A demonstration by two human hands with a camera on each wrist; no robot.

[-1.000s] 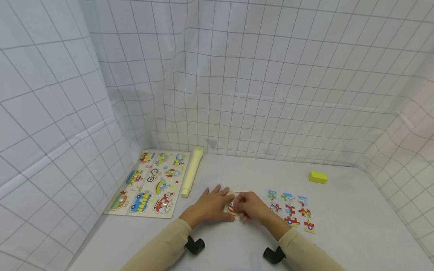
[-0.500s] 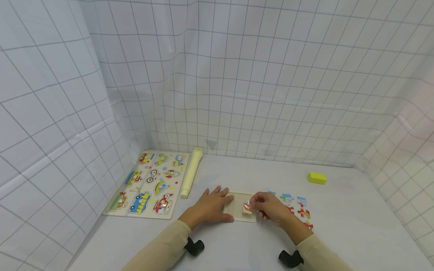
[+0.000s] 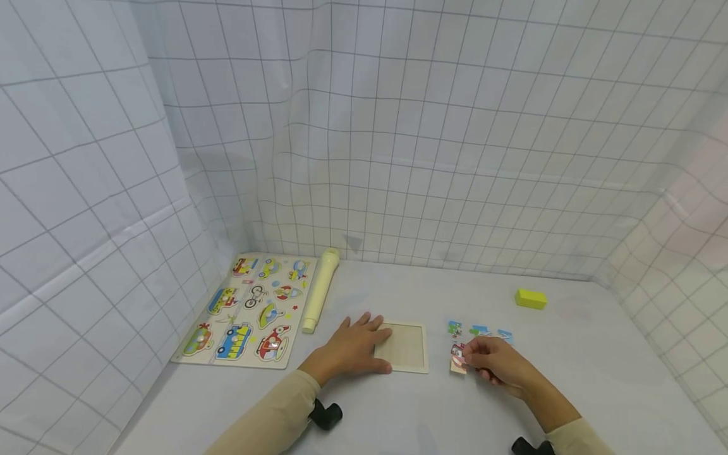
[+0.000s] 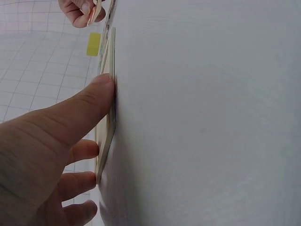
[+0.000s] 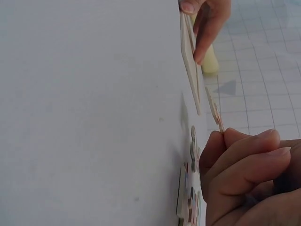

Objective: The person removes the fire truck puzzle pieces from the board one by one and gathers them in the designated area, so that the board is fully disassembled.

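Observation:
My left hand lies with spread fingers over the left side of a shallow wooden puzzle tray, whose visible bottom is bare. In the left wrist view its thumb and fingers touch the edge of the tray. My right hand pinches a red and tan puzzle piece between thumb and fingertips. The right wrist view shows that piece tilted and lifted off the table. Close by lie several loose puzzle pieces in blue, green and red; the right hand hides some of them.
At the left lies a large board with vehicle pictures. A pale yellow rod with a wider far end lies next to it. A yellow block sits at the back right. Grid-patterned curtains enclose the table.
My right hand has carried the pinched puzzle piece from over the tray rightward to the loose pieces, uncovering the tray's bottom. The left hand has stayed on the tray.

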